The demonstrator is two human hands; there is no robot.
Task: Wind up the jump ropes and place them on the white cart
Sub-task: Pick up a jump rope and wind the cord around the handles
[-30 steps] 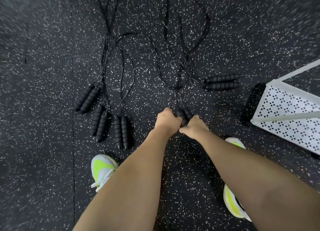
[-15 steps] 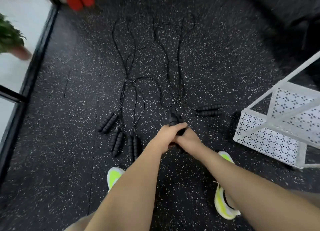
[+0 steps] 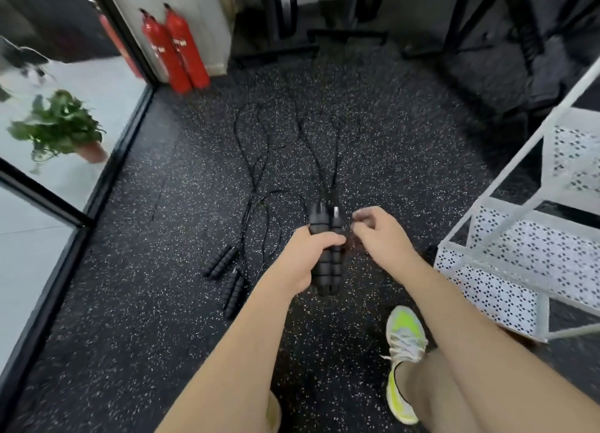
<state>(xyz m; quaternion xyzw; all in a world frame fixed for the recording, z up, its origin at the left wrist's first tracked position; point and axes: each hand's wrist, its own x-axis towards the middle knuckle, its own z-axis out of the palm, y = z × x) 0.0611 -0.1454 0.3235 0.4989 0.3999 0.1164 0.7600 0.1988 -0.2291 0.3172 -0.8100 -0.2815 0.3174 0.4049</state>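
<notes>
L hand wrapped tight round a pair of black foam handles, held upright above the speckled floor, cords trailing fwd. R hand just beside the handle tops, fingers pinched narrow; blur, cannot tell if cord is in the pinch. Two more handle pairs lie on floor to the left; white cart near, at right.

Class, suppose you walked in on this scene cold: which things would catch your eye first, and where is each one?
Dead centre, the left hand grips a pair of black foam handles held upright, while the right hand pinches the thin rope beside them. Two red fire extinguishers stand out against the far wall at upper left. The white cart with perforated shelves fills the right edge.
</notes>
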